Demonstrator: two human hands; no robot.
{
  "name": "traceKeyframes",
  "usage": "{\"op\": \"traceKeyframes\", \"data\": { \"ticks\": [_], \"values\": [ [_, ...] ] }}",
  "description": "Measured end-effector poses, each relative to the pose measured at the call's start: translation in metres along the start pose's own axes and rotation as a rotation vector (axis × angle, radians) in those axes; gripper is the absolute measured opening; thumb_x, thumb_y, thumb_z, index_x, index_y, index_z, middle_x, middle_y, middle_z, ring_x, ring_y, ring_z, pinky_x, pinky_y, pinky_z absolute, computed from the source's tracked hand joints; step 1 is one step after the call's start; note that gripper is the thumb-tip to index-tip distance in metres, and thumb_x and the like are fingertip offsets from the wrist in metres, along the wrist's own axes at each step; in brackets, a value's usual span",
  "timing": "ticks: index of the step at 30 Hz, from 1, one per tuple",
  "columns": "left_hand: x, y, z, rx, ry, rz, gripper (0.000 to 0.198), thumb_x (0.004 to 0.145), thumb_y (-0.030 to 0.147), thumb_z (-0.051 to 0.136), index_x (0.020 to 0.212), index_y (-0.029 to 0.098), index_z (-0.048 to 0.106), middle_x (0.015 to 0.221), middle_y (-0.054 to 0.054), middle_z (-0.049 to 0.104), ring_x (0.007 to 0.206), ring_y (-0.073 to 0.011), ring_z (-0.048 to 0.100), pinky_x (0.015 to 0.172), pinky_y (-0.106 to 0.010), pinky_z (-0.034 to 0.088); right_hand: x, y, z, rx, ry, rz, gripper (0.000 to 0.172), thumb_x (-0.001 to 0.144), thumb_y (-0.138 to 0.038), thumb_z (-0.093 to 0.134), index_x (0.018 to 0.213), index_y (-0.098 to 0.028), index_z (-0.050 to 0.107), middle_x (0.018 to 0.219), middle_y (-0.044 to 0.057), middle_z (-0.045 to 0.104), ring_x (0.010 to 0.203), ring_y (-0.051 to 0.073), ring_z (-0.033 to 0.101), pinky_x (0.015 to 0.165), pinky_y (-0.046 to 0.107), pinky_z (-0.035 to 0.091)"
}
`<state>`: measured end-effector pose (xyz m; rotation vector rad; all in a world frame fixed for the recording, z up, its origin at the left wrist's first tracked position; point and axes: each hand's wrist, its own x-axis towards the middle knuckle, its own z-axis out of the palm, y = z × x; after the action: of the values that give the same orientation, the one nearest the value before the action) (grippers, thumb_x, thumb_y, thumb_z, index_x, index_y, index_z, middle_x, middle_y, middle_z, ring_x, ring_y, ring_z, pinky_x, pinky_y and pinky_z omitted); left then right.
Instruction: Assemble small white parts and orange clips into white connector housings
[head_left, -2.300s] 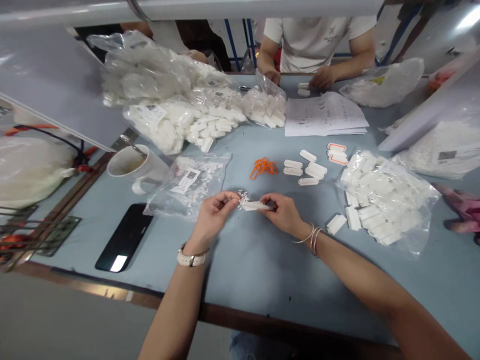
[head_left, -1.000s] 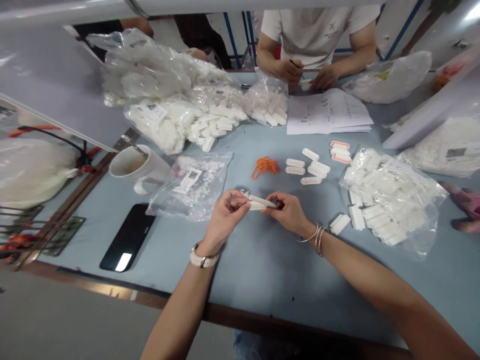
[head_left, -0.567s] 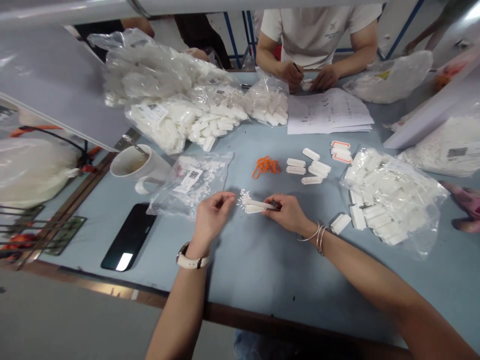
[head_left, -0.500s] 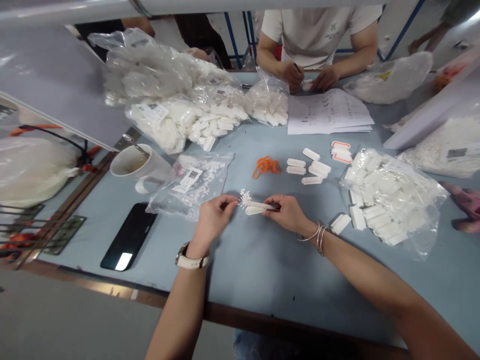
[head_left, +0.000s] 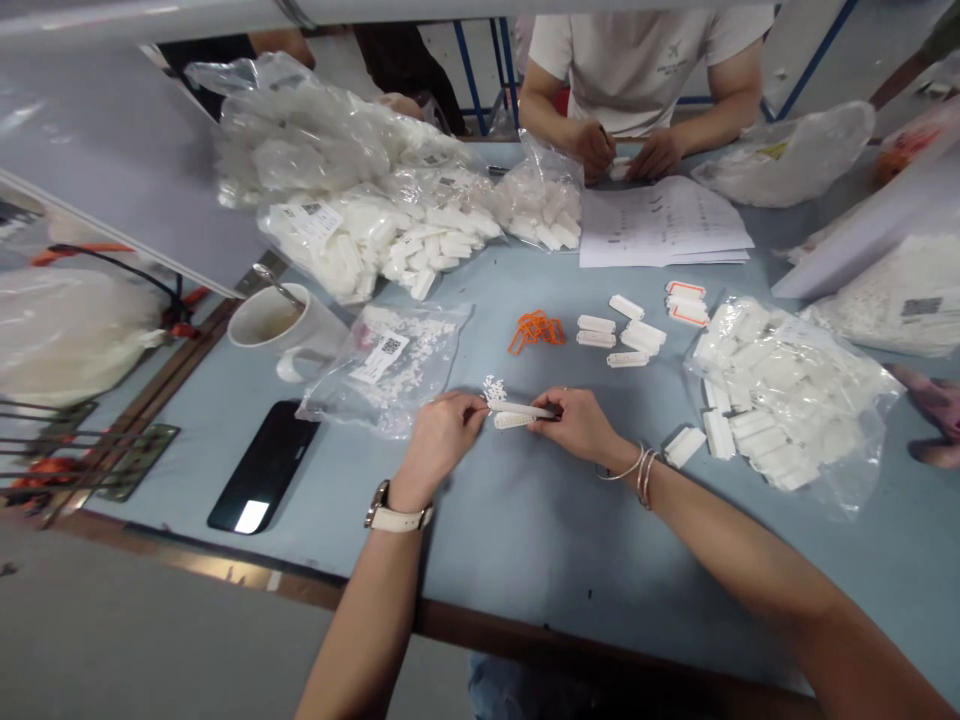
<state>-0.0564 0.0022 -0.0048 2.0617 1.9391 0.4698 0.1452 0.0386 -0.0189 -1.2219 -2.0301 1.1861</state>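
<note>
My right hand [head_left: 574, 425] pinches a narrow white plastic piece [head_left: 517, 410] by its right end; a small dark bit shows at the fingertips. Just below it, also reaching the right fingers, a second white piece with a row of small marks [head_left: 512, 421] angles away in a V. My left hand [head_left: 446, 440] has thumb and forefinger pressed together at the left end of the upper piece. Whatever those fingertips hold is too small to make out. Tiny white parts [head_left: 493, 387] lie in a little heap directly behind the pieces.
Orange frames [head_left: 536, 331] and several white casings [head_left: 596, 331] lie beyond my hands. Bags of white parts [head_left: 795, 400] stand right and back. A clear bag [head_left: 386, 370], mug [head_left: 270, 320] and phone [head_left: 264, 467] are left. Across the table a co-worker's hands [head_left: 652, 155] work near papers [head_left: 664, 225].
My left hand has moved right, from beside the heap of tiny parts to the left end of the upper white piece. My right hand keeps its grip. The view has shifted slightly.
</note>
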Motion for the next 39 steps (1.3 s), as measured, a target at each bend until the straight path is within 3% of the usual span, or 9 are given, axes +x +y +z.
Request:
{"op": "traceKeyframes", "data": {
  "ticks": [7, 12, 17, 21, 25, 39],
  "values": [
    [-0.002, 0.009, -0.004, -0.03, 0.036, -0.061, 0.008, 0.068, 0.019, 0.052, 0.062, 0.019, 0.058, 0.056, 0.0, 0.056, 0.054, -0.0147, 0.051, 0.057, -0.025, 0.039, 0.0, 0.001, 0.0, -0.011, -0.001, 0.006, 0.015, 0.066, -0.016, 0.071, 0.081, -0.016, 0.07, 0.073, 0.0, 0.067, 0.062, 0.01, 0.055, 0.062, 0.021, 0.039],
    [-0.004, 0.01, -0.012, -0.363, 0.076, -0.186, 0.008, 0.068, 0.025, 0.056, 0.068, 0.018, 0.059, 0.054, 0.003, 0.054, 0.048, -0.0107, 0.047, 0.05, -0.022, 0.037, 0.001, 0.001, -0.001, -0.008, -0.007, 0.011, 0.014, 0.067, -0.017, 0.071, 0.081, -0.015, 0.07, 0.072, 0.0, 0.067, 0.061, 0.01, 0.055, 0.061, 0.021, 0.039],
    [-0.005, 0.009, -0.014, -0.609, -0.036, -0.175, 0.024, 0.074, 0.035, 0.058, 0.084, 0.015, 0.066, 0.063, -0.001, 0.062, 0.052, -0.0106, 0.05, 0.048, -0.021, 0.038, 0.001, 0.002, -0.001, 0.001, -0.011, 0.012, 0.014, 0.067, -0.017, 0.07, 0.081, -0.015, 0.07, 0.071, 0.0, 0.067, 0.061, 0.01, 0.055, 0.061, 0.02, 0.039],
    [-0.004, 0.012, -0.012, -0.613, -0.062, -0.117, 0.02, 0.072, 0.035, 0.063, 0.077, 0.016, 0.066, 0.065, -0.002, 0.063, 0.055, -0.0115, 0.051, 0.052, -0.023, 0.041, 0.001, 0.001, -0.002, 0.012, -0.024, 0.019, 0.014, 0.067, -0.016, 0.069, 0.081, -0.016, 0.07, 0.069, -0.001, 0.066, 0.058, 0.009, 0.053, 0.059, 0.02, 0.038],
    [-0.002, 0.016, -0.008, -0.59, -0.046, -0.011, 0.016, 0.07, 0.033, 0.064, 0.071, 0.017, 0.067, 0.081, -0.005, 0.064, 0.061, -0.0117, 0.051, 0.058, -0.024, 0.043, 0.001, 0.0, -0.003, 0.021, -0.03, 0.022, 0.014, 0.065, -0.014, 0.07, 0.08, -0.016, 0.07, 0.066, -0.002, 0.065, 0.056, 0.008, 0.051, 0.058, 0.019, 0.037],
    [-0.002, 0.017, -0.002, -0.52, -0.083, -0.043, 0.015, 0.074, 0.029, 0.059, 0.075, 0.016, 0.067, 0.074, -0.002, 0.059, 0.058, -0.0114, 0.048, 0.053, -0.024, 0.038, 0.001, 0.003, 0.0, 0.027, -0.024, 0.002, 0.014, 0.066, -0.014, 0.069, 0.08, -0.015, 0.069, 0.065, -0.002, 0.063, 0.056, 0.008, 0.049, 0.058, 0.019, 0.036]
  ]
}}
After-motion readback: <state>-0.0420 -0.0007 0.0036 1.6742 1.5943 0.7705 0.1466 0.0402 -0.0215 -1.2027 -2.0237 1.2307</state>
